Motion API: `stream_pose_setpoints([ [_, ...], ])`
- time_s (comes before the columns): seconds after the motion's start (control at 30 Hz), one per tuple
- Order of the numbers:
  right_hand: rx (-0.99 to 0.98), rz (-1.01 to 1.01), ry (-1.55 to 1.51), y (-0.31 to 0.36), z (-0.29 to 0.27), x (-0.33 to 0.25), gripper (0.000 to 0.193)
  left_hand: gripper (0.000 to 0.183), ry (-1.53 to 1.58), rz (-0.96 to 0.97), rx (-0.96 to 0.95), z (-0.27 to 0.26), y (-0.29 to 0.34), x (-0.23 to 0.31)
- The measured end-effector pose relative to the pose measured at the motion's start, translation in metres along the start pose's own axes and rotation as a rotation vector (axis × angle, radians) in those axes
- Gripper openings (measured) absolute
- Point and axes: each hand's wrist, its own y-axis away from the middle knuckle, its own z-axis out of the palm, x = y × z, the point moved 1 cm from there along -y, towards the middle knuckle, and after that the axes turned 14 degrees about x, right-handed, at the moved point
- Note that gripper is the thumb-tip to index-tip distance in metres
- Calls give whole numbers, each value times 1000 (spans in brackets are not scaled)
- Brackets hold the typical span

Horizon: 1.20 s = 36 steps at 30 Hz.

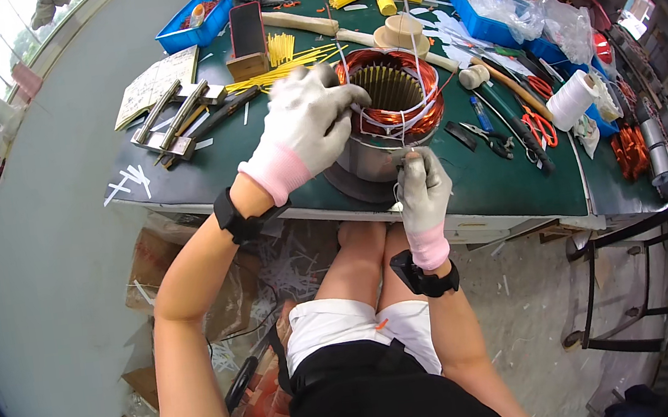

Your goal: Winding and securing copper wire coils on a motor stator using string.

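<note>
A motor stator (374, 158) stands upright near the table's front edge, its slots lined with yellow strips. Around its top runs a ring of copper winding (426, 119), with white cord (419, 56) looped about it. My left hand (311, 120), in a white glove with a pink cuff, is at the ring's left side. Its fingers bend over the winding's edge; their undersides are hidden. In front of the stator, my gloved right hand (423, 189) is closed in a pinch at the cord's lower end. The tip of that pinch is small and partly hidden.
On the left lie a metal fixture (178, 123), yellow strips (281, 52) and a phone (247, 29) propped on a box. On the right are a mallet (472, 75), pliers (495, 139), red scissors (539, 127) and a thread spool (572, 100). Blue bins (485, 15) stand behind.
</note>
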Motion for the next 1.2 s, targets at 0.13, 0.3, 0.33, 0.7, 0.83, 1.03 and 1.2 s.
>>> stream_pose_setpoints([
  [0.13, 49, -21, -37, 3, 9, 2, 25, 29, 3, 207, 512, 14, 4, 22],
  [0.3, -308, 836, -1128, -4, -12, -49, 11, 2, 167, 334, 673, 77, -2, 19],
  [0.33, -265, 966, -1159, -16, -4, -69, 9, 4, 174, 346, 698, 79, 0, 15],
  [0.7, -230, 866, -861, -17, 1, -88, 11, 7, 223, 355, 652, 82, 3, 9],
  [0.83, -222, 676, -675, 3, 7, -63, 12, 6, 304, 364, 599, 77, -7, -6],
  [1.03, -134, 635, -690, 21, -2, -36, 15, 15, 343, 239, 343, 56, -7, 11],
  [1.2, -123, 605, -643, 25, 1, -33, 16, 19, 296, 152, 338, 55, -4, 19],
])
